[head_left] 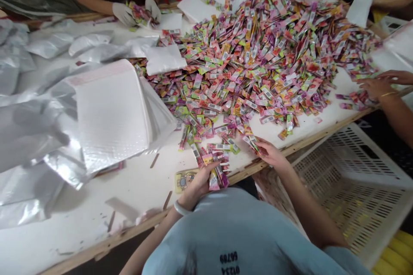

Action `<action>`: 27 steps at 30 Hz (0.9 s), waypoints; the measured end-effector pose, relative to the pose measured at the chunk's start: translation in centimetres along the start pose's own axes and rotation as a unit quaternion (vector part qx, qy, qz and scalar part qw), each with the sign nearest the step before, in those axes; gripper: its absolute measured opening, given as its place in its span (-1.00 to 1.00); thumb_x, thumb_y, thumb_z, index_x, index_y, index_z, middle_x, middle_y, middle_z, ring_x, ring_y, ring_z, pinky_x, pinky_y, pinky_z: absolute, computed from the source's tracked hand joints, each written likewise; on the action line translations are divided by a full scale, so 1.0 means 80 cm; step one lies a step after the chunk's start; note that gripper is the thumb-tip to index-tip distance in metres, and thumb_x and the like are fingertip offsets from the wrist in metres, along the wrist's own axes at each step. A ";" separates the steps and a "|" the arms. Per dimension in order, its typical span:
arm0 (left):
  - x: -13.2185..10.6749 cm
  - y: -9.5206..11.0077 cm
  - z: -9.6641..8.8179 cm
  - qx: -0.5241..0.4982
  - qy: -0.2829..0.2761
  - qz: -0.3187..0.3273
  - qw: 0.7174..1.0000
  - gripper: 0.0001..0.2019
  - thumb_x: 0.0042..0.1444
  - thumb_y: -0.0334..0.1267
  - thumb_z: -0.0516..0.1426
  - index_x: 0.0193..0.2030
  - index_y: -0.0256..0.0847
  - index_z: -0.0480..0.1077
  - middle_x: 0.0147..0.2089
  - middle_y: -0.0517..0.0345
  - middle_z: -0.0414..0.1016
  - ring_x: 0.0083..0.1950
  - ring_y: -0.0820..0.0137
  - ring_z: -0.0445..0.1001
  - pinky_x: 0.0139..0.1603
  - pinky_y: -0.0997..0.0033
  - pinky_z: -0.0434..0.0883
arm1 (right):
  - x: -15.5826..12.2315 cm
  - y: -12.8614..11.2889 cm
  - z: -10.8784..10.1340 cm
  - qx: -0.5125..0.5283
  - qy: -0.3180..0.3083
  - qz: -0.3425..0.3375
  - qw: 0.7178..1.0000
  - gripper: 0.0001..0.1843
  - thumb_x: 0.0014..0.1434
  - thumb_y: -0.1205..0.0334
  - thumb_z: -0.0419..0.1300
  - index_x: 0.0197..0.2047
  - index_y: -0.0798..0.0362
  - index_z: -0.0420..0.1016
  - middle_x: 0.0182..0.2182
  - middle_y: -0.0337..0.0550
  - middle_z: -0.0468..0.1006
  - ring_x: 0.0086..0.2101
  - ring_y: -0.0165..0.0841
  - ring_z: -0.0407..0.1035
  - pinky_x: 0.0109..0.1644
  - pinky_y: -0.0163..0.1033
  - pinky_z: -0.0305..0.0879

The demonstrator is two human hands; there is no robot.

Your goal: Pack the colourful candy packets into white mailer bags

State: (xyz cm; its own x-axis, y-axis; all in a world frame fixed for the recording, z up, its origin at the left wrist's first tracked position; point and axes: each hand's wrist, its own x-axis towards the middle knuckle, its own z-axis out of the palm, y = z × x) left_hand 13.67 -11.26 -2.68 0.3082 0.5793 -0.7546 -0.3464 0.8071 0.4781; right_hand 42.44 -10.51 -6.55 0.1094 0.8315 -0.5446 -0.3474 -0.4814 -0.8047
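Observation:
A large heap of small, colourful stick packets (245, 56), many with barcodes, spreads over the white table. My left hand (204, 177) is closed around a few stick packets (215, 176) close to the table's front edge. Just to its right, my right hand (271, 154) pinches one or more stick packets (252, 142) at the near side of the heap. Partly under my left wrist lies a yellow phone case with a cartoon figure (184, 180), perhaps with a phone in it.
White padded envelopes (109, 111) and silvery filled bags (29, 129) cover the left side. Across the table, a person's gloved hands (124, 13) hold packets. Another person's hand (376, 88) is at the right edge. A white plastic crate (358, 176) stands below the table edge.

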 end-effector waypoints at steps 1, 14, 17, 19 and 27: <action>0.000 -0.003 0.002 0.002 0.004 0.006 1.000 -0.63 -0.15 -0.21 0.47 -0.20 -0.27 0.56 -0.32 0.03 0.68 -0.26 0.19 0.67 -0.12 0.26 0.59 | -0.006 0.003 0.004 0.005 -0.005 -0.002 1.000 -0.63 -0.10 0.08 0.48 -0.19 -0.04 0.63 -0.41 -0.20 0.67 -0.48 -0.33 0.51 -0.52 -0.29 0.36; -0.021 0.006 0.018 0.009 0.027 0.090 0.995 -0.42 -0.21 -0.12 0.51 -0.04 -0.27 0.52 -0.21 0.01 0.70 -0.09 0.05 0.69 -0.05 0.17 0.61 | -0.039 0.000 0.104 -0.352 0.033 -0.199 0.914 -0.66 0.18 -0.13 0.30 -0.24 -0.01 0.56 -0.23 -0.06 0.61 -0.21 -0.16 0.52 -0.16 -0.12 0.48; -0.035 0.005 -0.005 0.021 0.022 0.042 0.999 -0.46 -0.26 -0.16 0.51 -0.09 -0.22 0.53 -0.24 0.05 0.70 -0.13 0.07 0.70 -0.09 0.18 0.62 | 0.013 -0.031 0.066 -0.510 0.195 -0.155 0.823 -0.65 0.16 0.05 0.32 -0.07 0.10 0.50 -0.16 0.11 0.62 -0.13 -0.08 0.53 -0.04 -0.07 0.44; -0.042 0.000 -0.016 0.024 -0.009 0.019 1.000 -0.53 -0.29 -0.20 0.51 -0.19 -0.21 0.54 -0.27 0.06 0.71 -0.11 0.07 0.70 -0.09 0.20 0.62 | 0.032 -0.047 0.038 -0.562 0.192 -0.111 0.797 -0.75 0.11 0.20 0.34 -0.14 0.09 0.50 -0.23 0.08 0.64 -0.16 -0.08 0.55 -0.06 -0.10 0.43; -0.042 0.002 -0.015 -0.025 0.015 0.006 1.000 -0.53 -0.33 -0.23 0.50 -0.21 -0.27 0.56 -0.32 0.06 0.69 -0.16 0.09 0.69 -0.07 0.18 0.62 | 0.048 -0.072 0.072 -0.576 -0.060 -0.338 0.742 -0.95 0.24 0.30 0.23 -0.26 0.01 0.53 -0.05 0.01 0.63 0.00 -0.14 0.48 0.12 -0.02 0.40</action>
State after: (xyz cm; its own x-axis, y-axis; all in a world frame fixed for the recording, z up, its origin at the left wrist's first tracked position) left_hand 11.55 -13.20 -0.61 0.2779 0.5846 -0.7622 -0.3936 0.7931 0.4648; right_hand 39.51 -2.92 -2.63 -0.2111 0.9765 0.0444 0.7831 0.1961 -0.5902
